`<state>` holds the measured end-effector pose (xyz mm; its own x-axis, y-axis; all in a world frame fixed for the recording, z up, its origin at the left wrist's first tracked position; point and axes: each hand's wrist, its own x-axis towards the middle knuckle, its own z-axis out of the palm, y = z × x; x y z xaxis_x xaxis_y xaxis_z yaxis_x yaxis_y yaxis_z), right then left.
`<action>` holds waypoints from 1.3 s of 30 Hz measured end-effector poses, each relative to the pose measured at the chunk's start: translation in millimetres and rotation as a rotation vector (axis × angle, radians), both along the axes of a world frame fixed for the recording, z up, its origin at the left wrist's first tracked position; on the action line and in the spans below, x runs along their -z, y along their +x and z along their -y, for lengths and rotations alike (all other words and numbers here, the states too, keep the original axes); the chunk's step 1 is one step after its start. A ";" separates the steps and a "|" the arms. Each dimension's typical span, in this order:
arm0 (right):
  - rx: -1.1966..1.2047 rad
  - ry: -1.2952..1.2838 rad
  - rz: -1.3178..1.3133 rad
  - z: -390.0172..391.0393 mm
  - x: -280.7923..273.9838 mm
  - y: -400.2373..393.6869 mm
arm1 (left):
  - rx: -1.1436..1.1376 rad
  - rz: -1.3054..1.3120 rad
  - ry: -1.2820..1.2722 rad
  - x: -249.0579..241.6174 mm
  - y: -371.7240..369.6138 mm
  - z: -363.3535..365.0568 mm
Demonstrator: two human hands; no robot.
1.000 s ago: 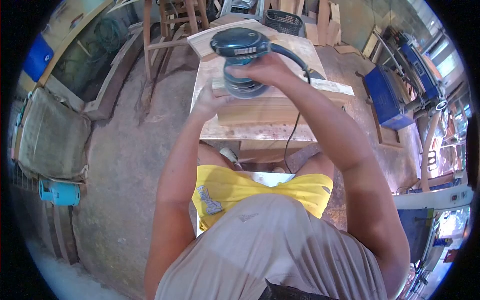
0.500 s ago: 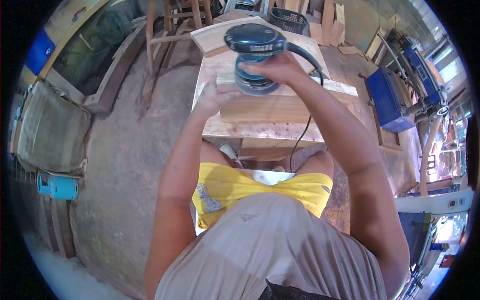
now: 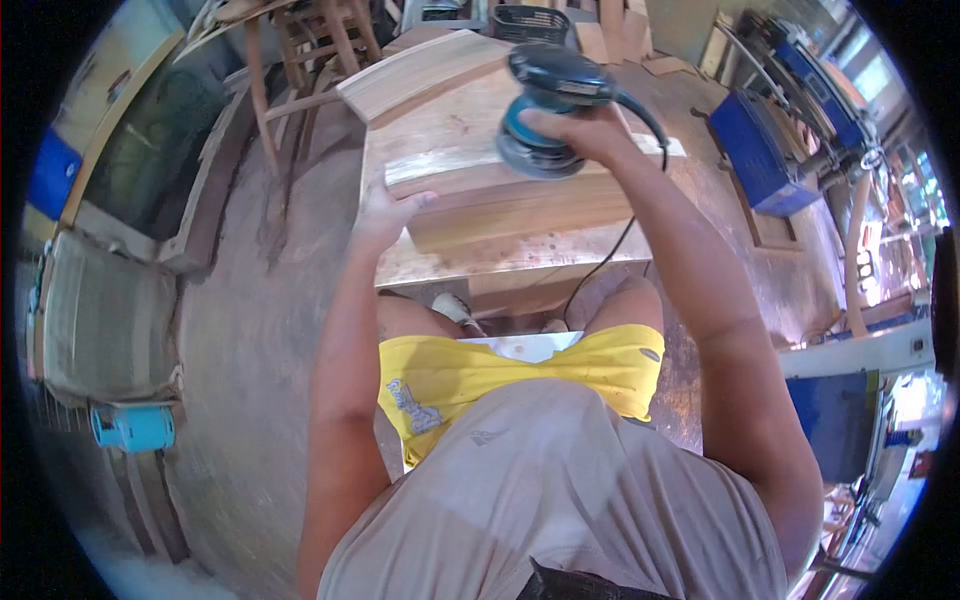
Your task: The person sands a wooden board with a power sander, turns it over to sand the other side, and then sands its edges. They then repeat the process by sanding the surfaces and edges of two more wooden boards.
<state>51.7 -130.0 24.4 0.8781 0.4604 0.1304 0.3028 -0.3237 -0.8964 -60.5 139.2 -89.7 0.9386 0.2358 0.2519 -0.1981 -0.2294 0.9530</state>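
My right hand (image 3: 585, 132) is wrapped round the teal neck of an orbital sander (image 3: 545, 110) with a black top. The sander's round pad rests at the upper edge of a wooden board (image 3: 470, 200), tilted a little. Its dark cord drops past the board's front. At the board's left end, my left hand (image 3: 385, 213) grips the corner, thumb on the front face and fingers behind, partly hidden. The board lies on a low wooden worktable (image 3: 440, 262).
Another wooden piece (image 3: 420, 75) lies at the worktable's far left edge. A wooden stool (image 3: 300, 80) stands beyond it. Blue machinery (image 3: 765, 150) is on the right, a black basket (image 3: 528, 22) at the back. A turquoise gas cylinder (image 3: 133, 428) sits at the left.
The sander in my right hand has moved right along the board, away from my left hand. My left hand still holds the board's left end. The view has shifted slightly.
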 end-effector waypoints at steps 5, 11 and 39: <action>0.369 0.029 0.104 100.9 8.2 37.0 | 0.029 -0.050 0.042 -4.1 -2.1 1.5; 0.363 0.220 0.022 120.1 16.8 48.6 | -0.002 -0.021 0.185 5.2 3.9 -6.7; -0.029 -0.033 0.186 -31.6 14.8 26.5 | -0.034 -0.415 1.202 -94.1 30.3 68.0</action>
